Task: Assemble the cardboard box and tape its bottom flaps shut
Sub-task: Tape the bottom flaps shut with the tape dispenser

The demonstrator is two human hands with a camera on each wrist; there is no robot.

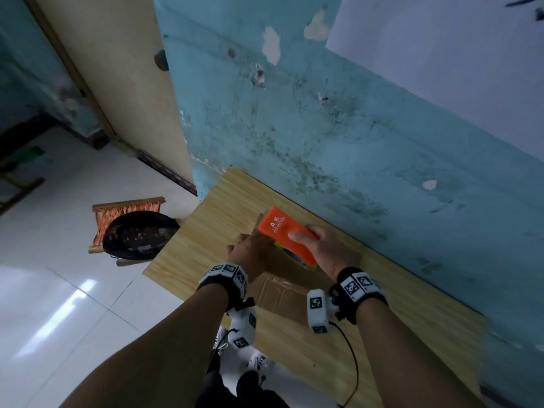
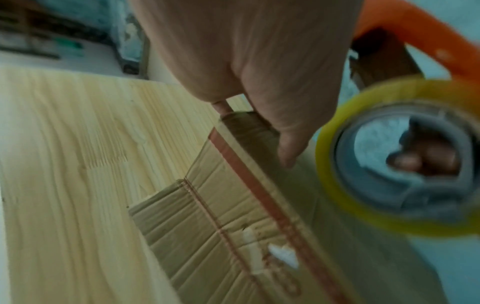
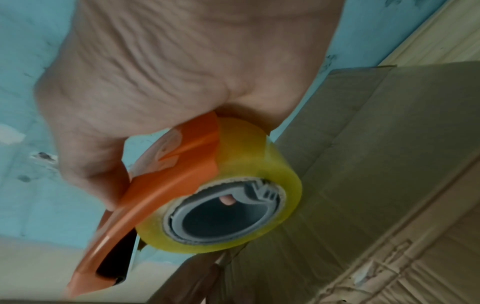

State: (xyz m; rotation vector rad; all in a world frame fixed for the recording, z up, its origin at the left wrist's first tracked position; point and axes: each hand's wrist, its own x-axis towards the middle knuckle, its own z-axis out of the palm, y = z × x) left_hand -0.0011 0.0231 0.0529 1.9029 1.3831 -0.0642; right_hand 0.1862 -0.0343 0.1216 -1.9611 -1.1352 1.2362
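A brown cardboard box point(image 1: 282, 293) lies on the wooden table point(image 1: 206, 231) with its folded flaps facing up. My left hand point(image 1: 247, 248) holds its far end; in the left wrist view the thumb point(image 2: 288, 152) lies on the top face and the fingers curl over the corner of the box point(image 2: 221, 216). My right hand point(image 1: 326, 248) grips an orange tape dispenser point(image 1: 282, 231) just above the box. The dispenser point(image 3: 168, 185) carries a yellowish clear tape roll point(image 3: 249, 152), which sits close over the cardboard point(image 3: 376, 164). Whether tape touches the box is hidden.
The table stands against a teal wall point(image 1: 353, 142) at the right. A black mesh basket point(image 1: 138, 234) rests on an orange-strapped stool left of the table, over white floor tiles. A black cable point(image 1: 353, 363) hangs from my right wrist across the near table.
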